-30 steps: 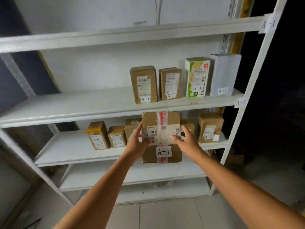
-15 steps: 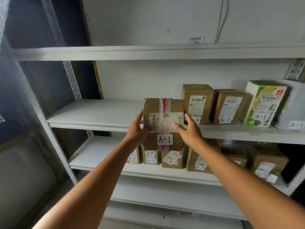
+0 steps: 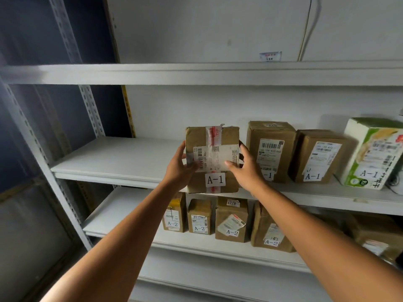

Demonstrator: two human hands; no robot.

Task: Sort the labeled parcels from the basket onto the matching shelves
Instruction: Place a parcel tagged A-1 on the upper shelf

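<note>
I hold a brown cardboard parcel (image 3: 212, 136) upright between both hands; it has red-printed tape, a shipping label and a white tag reading A-1. My left hand (image 3: 177, 168) grips its left side and my right hand (image 3: 247, 168) its right side. The parcel's bottom edge sits at the front lip of the middle shelf (image 3: 122, 160), just left of a row of A-1 parcels: a brown box (image 3: 270, 149), another brown box (image 3: 320, 158) and a green-and-white carton (image 3: 373, 153). Whether the parcel rests on the shelf or hovers, I cannot tell.
The shelf below (image 3: 113, 216) carries several brown boxes tagged A-2 (image 3: 231, 221). An upper shelf (image 3: 152, 73) runs across the top. A perforated white upright (image 3: 89, 110) stands at the left. The left half of the middle shelf is bare. A cable (image 3: 305, 31) hangs down the wall.
Both hands have lifted the A-1 parcel from in front of the lower shelf up to the middle shelf's front edge, beside the other A-1 boxes. The view has shifted left and closer.
</note>
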